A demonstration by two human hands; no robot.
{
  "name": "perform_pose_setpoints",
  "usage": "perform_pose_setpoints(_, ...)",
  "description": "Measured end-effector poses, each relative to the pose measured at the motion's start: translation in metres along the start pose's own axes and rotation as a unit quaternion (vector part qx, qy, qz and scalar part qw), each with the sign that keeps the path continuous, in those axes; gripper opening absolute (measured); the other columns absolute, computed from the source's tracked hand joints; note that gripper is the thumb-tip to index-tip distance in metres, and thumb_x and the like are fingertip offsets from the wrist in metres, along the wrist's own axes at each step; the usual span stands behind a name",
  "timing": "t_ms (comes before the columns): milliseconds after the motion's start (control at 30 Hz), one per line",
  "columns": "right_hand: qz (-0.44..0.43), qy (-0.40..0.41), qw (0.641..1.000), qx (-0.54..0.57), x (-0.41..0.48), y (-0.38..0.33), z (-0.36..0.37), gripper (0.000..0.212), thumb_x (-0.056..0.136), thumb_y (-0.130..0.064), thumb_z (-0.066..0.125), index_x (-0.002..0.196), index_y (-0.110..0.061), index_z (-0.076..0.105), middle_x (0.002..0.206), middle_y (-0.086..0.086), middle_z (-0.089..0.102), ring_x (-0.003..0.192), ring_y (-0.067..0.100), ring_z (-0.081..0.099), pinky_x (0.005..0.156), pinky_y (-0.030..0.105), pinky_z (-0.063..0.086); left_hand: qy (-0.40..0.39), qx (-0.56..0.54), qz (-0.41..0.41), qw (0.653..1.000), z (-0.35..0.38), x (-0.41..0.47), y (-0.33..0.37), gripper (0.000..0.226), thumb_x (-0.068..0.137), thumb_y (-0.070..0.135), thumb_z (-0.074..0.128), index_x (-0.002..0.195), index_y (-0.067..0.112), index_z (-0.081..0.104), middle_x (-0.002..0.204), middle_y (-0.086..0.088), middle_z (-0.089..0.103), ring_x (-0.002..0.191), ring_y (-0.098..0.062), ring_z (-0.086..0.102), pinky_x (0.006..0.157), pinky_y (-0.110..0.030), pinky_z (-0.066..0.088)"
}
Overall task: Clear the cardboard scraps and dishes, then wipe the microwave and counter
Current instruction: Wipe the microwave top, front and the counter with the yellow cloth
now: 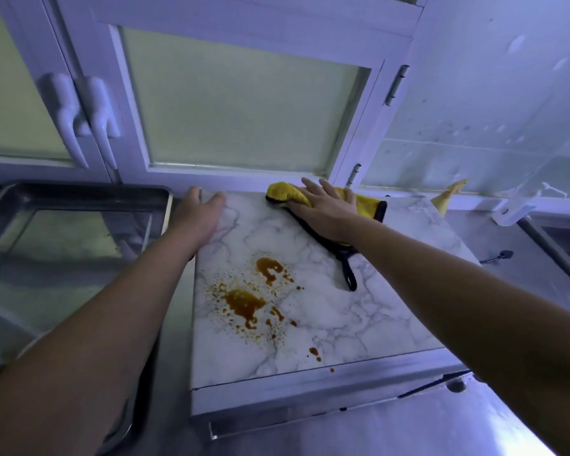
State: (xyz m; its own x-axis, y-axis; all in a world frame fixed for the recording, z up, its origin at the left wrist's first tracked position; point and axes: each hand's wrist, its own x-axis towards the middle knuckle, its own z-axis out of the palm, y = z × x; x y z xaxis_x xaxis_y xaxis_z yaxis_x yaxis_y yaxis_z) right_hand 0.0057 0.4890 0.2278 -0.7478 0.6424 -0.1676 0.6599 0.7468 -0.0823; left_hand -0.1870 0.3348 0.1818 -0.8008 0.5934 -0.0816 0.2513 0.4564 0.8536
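The microwave [343, 317] fills the middle of the view, its top covered in white marble pattern. Brown sauce stains [244, 304] spatter the front left part of that top. A yellow cloth [287, 194] with a black edge and loop lies at the back of the top. My right hand [326, 209] presses flat on the cloth with straight fingers. My left hand [199, 210] rests on the back left corner of the microwave, fingers curled over its edge.
A steel tray [79, 192] sits on the counter to the left. White cabinet doors with frosted panes [237, 103] hang just behind. A yellowish scrap [446, 199] pokes up behind the microwave's right corner. Steel counter [507, 245] extends right.
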Motion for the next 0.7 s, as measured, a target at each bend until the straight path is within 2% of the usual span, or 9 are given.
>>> perform_pose_setpoints(67,-0.026,0.008,1.000,0.001,-0.006,-0.001,0.005,0.074,0.085,-0.081,0.007,0.154,-0.053,0.005,0.167,-0.017,0.000,0.155,0.016,-0.006,0.119,0.060,-0.005,0.000,-0.001,-0.003,1.000,-0.001,0.001,0.000,0.051,0.093,0.051,0.051,0.124,0.010,0.055,0.125,-0.014,0.057,0.112,-0.032,0.055,0.081,-0.032,0.034)
perform_pose_setpoints(133,-0.051,0.017,0.999,0.001,-0.015,-0.003,0.011,0.077,0.079,-0.083,0.003,0.152,-0.057,0.001,0.166,-0.019,-0.003,0.154,0.014,-0.010,0.119,0.060,-0.007,-0.006,-0.011,-0.006,1.000,-0.001,0.002,-0.001,0.055,0.092,0.052,0.052,0.128,0.011,0.054,0.130,-0.014,0.056,0.111,-0.030,0.054,0.081,-0.032,0.034)
perform_pose_setpoints(233,-0.085,0.017,0.996,-0.002,-0.039,-0.013,0.016,0.068,0.080,-0.084,0.001,0.145,-0.066,-0.009,0.165,-0.021,-0.007,0.153,0.012,-0.014,0.120,0.060,-0.007,-0.015,-0.022,-0.003,1.000,-0.002,0.001,-0.003,0.053,0.091,0.053,0.052,0.124,0.012,0.054,0.121,-0.009,0.056,0.096,-0.025,0.051,0.076,-0.031,0.034)
perform_pose_setpoints(333,-0.124,0.010,0.992,-0.014,-0.075,-0.019,0.020,0.057,0.083,-0.083,0.000,0.135,-0.072,-0.019,0.164,-0.022,-0.011,0.152,0.011,-0.018,0.120,0.059,-0.009,-0.014,-0.041,0.002,0.999,-0.003,0.000,-0.002,0.041,0.091,0.052,0.053,0.110,0.016,0.055,0.110,-0.005,0.055,0.088,-0.023,0.051,0.070,-0.030,0.033)
perform_pose_setpoints(467,-0.155,0.007,0.988,-0.019,-0.136,-0.017,0.024,0.058,0.088,-0.078,0.005,0.141,-0.068,-0.017,0.164,-0.023,-0.016,0.150,0.011,-0.024,0.120,0.057,-0.011,-0.025,-0.037,0.010,0.999,-0.005,-0.001,-0.002,0.045,0.091,0.053,0.052,0.118,0.018,0.054,0.111,-0.001,0.051,0.094,-0.022,0.047,0.072,-0.030,0.034)
perform_pose_setpoints(533,-0.167,0.007,0.986,-0.019,-0.170,-0.012,0.028,0.059,0.091,-0.076,0.007,0.145,-0.065,-0.015,0.163,-0.023,-0.018,0.150,0.010,-0.027,0.121,0.057,-0.010,-0.025,-0.040,0.009,0.999,-0.005,-0.001,-0.003,0.051,0.089,0.056,0.051,0.123,0.018,0.054,0.113,0.000,0.050,0.097,-0.021,0.047,0.078,-0.032,0.034)
perform_pose_setpoints(633,-0.189,0.009,0.982,-0.008,-0.212,-0.005,0.037,0.058,0.095,-0.074,0.006,0.150,-0.061,-0.008,0.164,-0.022,-0.017,0.151,0.012,-0.025,0.120,0.058,-0.008,-0.014,-0.044,0.012,0.999,-0.003,0.000,-0.005,0.052,0.086,0.057,0.051,0.121,0.018,0.055,0.112,0.000,0.051,0.097,-0.022,0.048,0.081,-0.033,0.034)
perform_pose_setpoints(700,-0.193,0.004,0.981,0.001,-0.222,-0.003,0.039,0.058,0.095,-0.075,0.007,0.150,-0.060,-0.005,0.164,-0.023,-0.016,0.151,0.012,-0.024,0.119,0.058,-0.009,-0.010,-0.047,0.009,0.999,-0.001,0.001,-0.006,0.055,0.088,0.057,0.051,0.128,0.018,0.053,0.112,0.003,0.047,0.097,-0.021,0.045,0.082,-0.033,0.032)
